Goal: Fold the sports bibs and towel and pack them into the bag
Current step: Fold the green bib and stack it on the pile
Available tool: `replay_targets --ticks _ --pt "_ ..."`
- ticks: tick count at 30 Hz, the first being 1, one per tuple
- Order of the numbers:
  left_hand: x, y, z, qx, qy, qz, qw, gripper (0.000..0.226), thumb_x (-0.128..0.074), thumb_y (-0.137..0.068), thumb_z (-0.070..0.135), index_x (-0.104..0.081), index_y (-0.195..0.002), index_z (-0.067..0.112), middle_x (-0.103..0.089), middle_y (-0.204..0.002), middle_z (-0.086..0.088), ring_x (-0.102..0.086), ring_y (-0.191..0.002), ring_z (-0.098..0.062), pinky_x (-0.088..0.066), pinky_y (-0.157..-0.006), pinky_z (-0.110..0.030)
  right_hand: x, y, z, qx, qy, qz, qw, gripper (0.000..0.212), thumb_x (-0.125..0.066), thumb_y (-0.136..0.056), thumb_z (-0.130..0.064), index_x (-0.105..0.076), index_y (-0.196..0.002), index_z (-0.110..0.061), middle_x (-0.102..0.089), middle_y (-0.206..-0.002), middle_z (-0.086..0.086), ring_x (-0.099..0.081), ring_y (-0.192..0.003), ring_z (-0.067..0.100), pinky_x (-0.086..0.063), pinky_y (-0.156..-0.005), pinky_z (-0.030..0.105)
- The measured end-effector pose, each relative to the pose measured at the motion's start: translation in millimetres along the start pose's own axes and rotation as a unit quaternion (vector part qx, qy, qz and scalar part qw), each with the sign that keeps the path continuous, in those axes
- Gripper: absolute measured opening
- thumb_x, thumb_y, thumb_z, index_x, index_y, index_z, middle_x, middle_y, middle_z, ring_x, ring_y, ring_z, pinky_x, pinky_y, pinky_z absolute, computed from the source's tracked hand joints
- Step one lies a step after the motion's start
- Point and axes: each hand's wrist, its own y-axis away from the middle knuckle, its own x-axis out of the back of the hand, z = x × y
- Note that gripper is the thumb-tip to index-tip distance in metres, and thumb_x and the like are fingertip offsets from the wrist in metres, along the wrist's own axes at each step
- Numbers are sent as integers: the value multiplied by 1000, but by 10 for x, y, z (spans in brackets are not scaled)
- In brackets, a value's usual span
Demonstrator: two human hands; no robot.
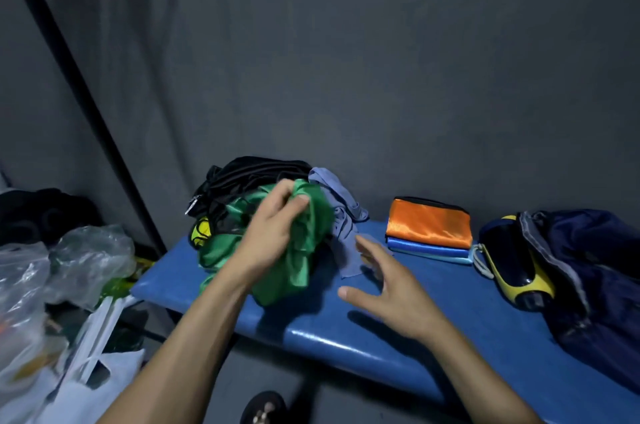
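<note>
1. The right hand (pixel 388 281) hovers nearest, fingers spread and holding nothing, just above the blue bench (pixel 346 330). If it reaches in late, the cloth may be lifted one-handed and hang twisted, hard to fold flat.
2. Just left of it, the left hand (pixel 273 229) pinches a crumpled green bib (pixel 304 250) at its top. The slippery fabric could slide from so small a grip.
3. Just beyond the right fingertips lies a grey-blue towel (pixel 341 216), touching the bib; pulling the bib up may drag it off the edge.
4. Behind the left hand, dark garments (pixel 256 171) sit tangled with the bib, and straps could snag.
5. Far to the right of both hands stands the navy bag (pixel 595 271); whether its mouth is open is unclear.
</note>
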Motion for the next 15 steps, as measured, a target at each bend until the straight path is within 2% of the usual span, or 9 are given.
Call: replay_targets --ticks 2,3,5,6,8,10,12,13,15 --pt "-308 84 81 50 156 -81 983 14 -56 -93 21 -57 -101 10 -59 -86 -9 -56 -77 -17 -49 -70 -29 -103 18 -35 -13 -101 -25 995 88 -87 -76 -35 -41 -150 -27 -54 -146 -15 -51 -135 5 -42 -111 27" --pt "-425 120 84 69 184 -112 974 18 -56 -93 21 -59 -107 9 -62 -89 -9 -59 -78 -17 -51 -71 -27 -142 28 -44 -20 -134 -15 991 73 -86 -79 -21 -49 -142 -21 -64 -136 -9 -59 -127 8 -47 -105 26" --pt "-563 137 39 79 175 -150 970 24 -56 -95 22 -60 -113 6 -65 -97 -11 -62 -86 -21 -53 -79 -29 -161 49 -127 -56 -190 42 979 39 -72 -86 5 -64 -121 -8 -76 -111 0 -70 -104 10 -52 -88 27" --pt "-583 127 15 75 156 -163 971 27 -55 -97 23 -60 -116 4 -65 -102 -13 -62 -93 -24 -52 -86 -34 -143 57 -137 -71 -213 76 971 30 -66 -87 11 -68 -113 -5 -78 -103 2 -73 -96 12 -54 -83 31" --pt "-519 78 -48 56 104 -169 978 30 -56 -101 22 -60 -124 3 -67 -112 -10 -61 -104 -22 -48 -96 -36 -42 55 -160 -97 -257 137 952 24 -64 -90 8 -73 -108 -5 -79 -101 7 -74 -98 23 -58 -84 39" --pt "-353 16 -74 20 37 -149 988 32 -62 -99 23 -63 -128 10 -70 -122 0 -63 -114 -12 -47 -100 -29 125 19 -167 -120 -343 184 913 21 -62 -93 1 -73 -111 -4 -77 -106 14 -72 -104 34 -57 -92 47" --pt "-197 -3 -145 20 -29 -161 986 42 -74 -90 39 -62 -128 25 -66 -129 9 -59 -123 -7 -46 -104 -32 319 17 -155 -131 -431 207 868 24 -59 -96 -6 -70 -117 -2 -74 -112 20 -70 -106 38 -56 -96 53" --pt "-158 13 -186 39 -57 -186 980 51 -78 -83 48 -61 -128 32 -64 -131 12 -58 -126 -6 -46 -107 -35 409 39 -143 -130 -467 207 850 24 -59 -97 -11 -72 -114 -4 -73 -112 21 -71 -102 37 -57 -93 52" --pt "-218 77 -274 82 -89 -253 960 55 -82 -80 49 -61 -128 32 -65 -131 11 -58 -127 -9 -44 -111 -41 515 92 -62 -136 -546 193 804 28 -56 -96 -19 -81 -88 -9 -76 -96 17 -74 -82 29 -63 -75 43"
